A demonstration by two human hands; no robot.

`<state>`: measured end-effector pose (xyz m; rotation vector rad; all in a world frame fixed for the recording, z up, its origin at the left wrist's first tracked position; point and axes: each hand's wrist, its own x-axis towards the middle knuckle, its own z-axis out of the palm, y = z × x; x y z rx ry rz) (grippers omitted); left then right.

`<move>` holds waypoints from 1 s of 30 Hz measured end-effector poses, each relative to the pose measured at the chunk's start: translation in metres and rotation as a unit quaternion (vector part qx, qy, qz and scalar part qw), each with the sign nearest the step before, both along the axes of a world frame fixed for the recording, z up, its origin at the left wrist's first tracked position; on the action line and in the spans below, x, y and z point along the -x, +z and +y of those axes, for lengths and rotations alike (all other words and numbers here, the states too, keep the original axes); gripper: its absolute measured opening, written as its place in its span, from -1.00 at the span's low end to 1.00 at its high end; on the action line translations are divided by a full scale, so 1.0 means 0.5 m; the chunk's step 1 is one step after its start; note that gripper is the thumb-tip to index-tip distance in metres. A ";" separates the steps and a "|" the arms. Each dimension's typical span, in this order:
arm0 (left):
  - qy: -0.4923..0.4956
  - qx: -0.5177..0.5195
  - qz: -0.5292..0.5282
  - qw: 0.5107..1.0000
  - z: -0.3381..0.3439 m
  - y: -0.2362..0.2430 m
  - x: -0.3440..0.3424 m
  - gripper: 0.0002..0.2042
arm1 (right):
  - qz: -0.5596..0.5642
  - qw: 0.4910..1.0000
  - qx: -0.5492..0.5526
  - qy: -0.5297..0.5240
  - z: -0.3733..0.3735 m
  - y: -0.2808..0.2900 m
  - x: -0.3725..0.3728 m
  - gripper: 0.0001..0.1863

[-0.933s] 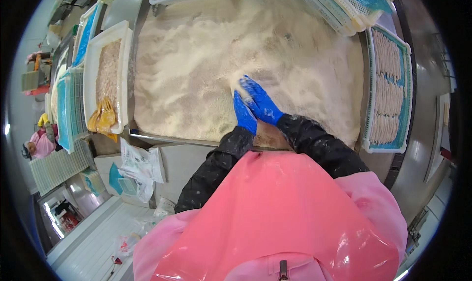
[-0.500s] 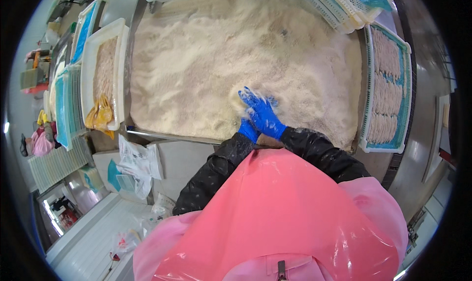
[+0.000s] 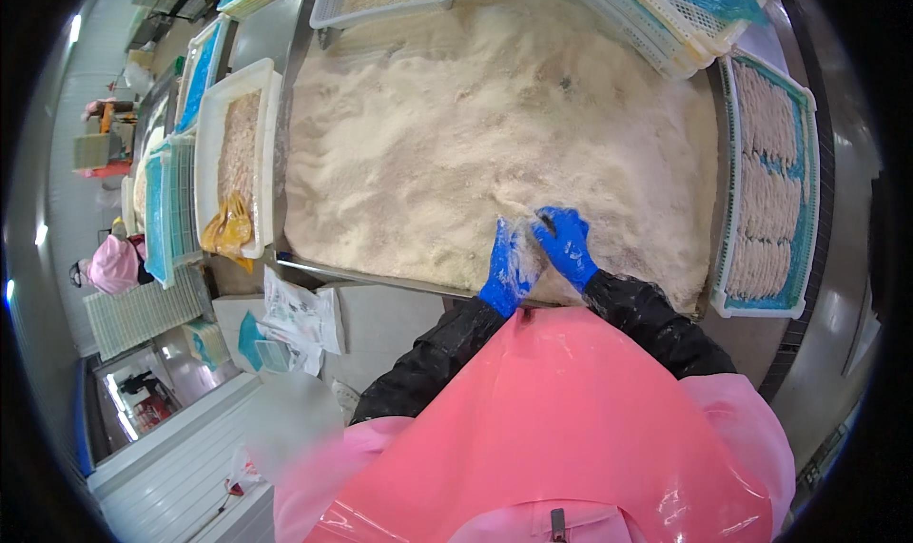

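My blue-gloved left hand [image 3: 509, 269] is raised at the near edge of a wide bed of pale crumbs [image 3: 418, 144], its glove dusted with crumbs. Close beside it, my blue-gloved right hand [image 3: 568, 246] has its fingers bent in a pinch. Between the fingertips of both hands is a small crumb-coated piece [image 3: 514, 206], pale like the bed behind it, so its full outline is hard to make out. To the right stands a white-rimmed tray [image 3: 811, 201] lined in blue, with rows of crumb-coated strips [image 3: 767, 196].
A white tub [image 3: 269, 153] of pale pieces stands left, an orange-yellow glove [image 3: 228, 224] over its near end. Stacked white baskets [image 3: 656, 25] overhang the far right corner. Another white tray [image 3: 382, 12] sits at the far left. White plastic bags [image 3: 300, 315] lie below left.
My hands have gone from pressed together, right over left, to side by side with the coated piece raised between their fingertips. The whole view has shifted slightly.
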<state>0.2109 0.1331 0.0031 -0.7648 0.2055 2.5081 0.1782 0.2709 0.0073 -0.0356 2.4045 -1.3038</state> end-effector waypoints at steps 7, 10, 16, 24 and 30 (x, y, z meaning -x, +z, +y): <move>-0.168 0.217 0.026 0.961 0.034 0.005 0.009 -0.40 | -0.241 0.867 0.418 -0.122 0.212 0.176 0.024 -0.72; -0.158 0.202 0.076 0.964 0.061 -0.145 0.014 -0.41 | -0.186 0.894 0.378 -0.150 0.401 0.287 0.042 -0.69; -0.066 0.237 0.014 0.969 0.138 -0.140 0.078 -0.46 | -0.036 0.948 0.163 -0.273 0.826 0.401 0.118 -0.72; -0.067 0.347 -0.037 0.935 0.168 -0.084 0.111 -0.45 | 0.177 0.934 -0.115 -0.290 1.280 0.256 0.411 -0.68; -0.080 0.380 -0.071 0.919 0.160 -0.101 0.113 -0.52 | 0.262 0.855 -0.414 -0.171 1.419 0.057 0.413 -0.61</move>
